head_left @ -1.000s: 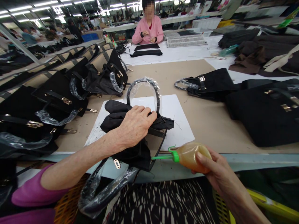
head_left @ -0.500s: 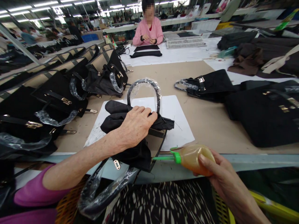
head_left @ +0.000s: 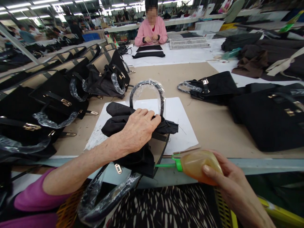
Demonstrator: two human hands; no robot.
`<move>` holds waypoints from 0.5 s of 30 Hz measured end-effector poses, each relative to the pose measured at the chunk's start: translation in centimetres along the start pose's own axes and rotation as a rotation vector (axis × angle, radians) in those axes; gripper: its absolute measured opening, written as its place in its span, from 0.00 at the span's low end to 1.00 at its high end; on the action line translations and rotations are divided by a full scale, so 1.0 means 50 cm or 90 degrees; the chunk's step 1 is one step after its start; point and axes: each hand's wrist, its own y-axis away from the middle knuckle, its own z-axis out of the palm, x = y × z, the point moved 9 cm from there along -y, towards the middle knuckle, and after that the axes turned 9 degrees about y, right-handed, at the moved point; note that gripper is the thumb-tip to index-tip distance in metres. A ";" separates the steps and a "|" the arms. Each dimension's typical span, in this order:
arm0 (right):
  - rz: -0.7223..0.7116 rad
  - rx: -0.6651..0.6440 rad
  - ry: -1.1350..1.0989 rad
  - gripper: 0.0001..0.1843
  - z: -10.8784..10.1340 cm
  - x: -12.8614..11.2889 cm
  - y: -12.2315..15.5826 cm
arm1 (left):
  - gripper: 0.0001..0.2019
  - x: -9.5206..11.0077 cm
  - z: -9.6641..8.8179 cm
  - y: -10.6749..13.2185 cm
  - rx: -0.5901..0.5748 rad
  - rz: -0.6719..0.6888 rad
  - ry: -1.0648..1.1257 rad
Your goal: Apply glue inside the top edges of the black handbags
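A black handbag (head_left: 140,160) lies at the table's front edge, partly over it, with its beige inside showing on the right. My left hand (head_left: 140,128) is closed on the bag's upper edge, below a handle (head_left: 147,83) wrapped in clear plastic. A second wrapped handle (head_left: 106,202) hangs toward my lap, near a small gold metal plate (head_left: 118,168). My right hand (head_left: 225,177) grips a squeeze bottle (head_left: 199,166) of amber liquid, tilted sideways. Its thin green nozzle (head_left: 165,165) reaches the bag's right edge; whether the tip touches cannot be made out.
A white paper sheet (head_left: 182,126) lies under the bag. Rows of black handbags (head_left: 54,98) stand at left; more bags (head_left: 266,117) lie at right. Across the table a person in pink (head_left: 152,30) works over black pieces (head_left: 149,54). A yellow basket (head_left: 67,205) is below the edge.
The bottle and my right hand have shifted slightly down and right, with the nozzle still at the bag's edge. My left hand keeps its grip almost unmoved.
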 end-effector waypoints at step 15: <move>-0.187 0.159 0.438 0.24 -0.029 -0.054 -0.050 | 0.14 -0.006 -0.008 -0.003 -0.004 0.001 0.040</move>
